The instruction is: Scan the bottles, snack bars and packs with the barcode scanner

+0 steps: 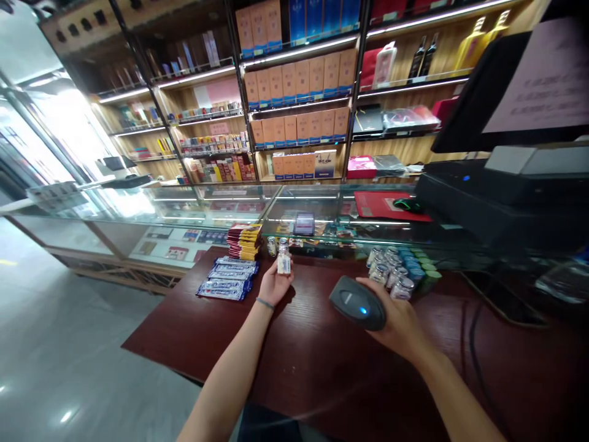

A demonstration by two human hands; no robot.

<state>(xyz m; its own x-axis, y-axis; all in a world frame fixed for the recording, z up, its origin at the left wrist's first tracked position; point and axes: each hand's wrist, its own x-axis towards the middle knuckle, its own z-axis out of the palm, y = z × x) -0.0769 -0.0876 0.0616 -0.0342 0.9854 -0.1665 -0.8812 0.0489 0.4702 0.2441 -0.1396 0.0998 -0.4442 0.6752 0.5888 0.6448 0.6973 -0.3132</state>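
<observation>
My left hand point(275, 283) is closed around a small bottle point(284, 264) with a white label and a barcode facing me. Just behind it, another small bottle point(272, 247) stands by the glass case. My right hand point(399, 319) grips a black barcode scanner point(358, 302) with a blue light on top, its front pointing left toward the bottle. Beyond the right hand stands a group of small clear jars point(390, 270) with light contents. Blue and green-topped containers point(416, 264) are lined up right beside them.
Blue-and-white packets point(229, 278) and a stack of red-and-yellow packets point(243, 240) lie at the left of the dark wooden counter point(308, 356). A phone point(504, 298) and a cable point(473, 350) lie at right. A glass display case point(221, 205) runs behind, with a monitor point(510, 92) at upper right.
</observation>
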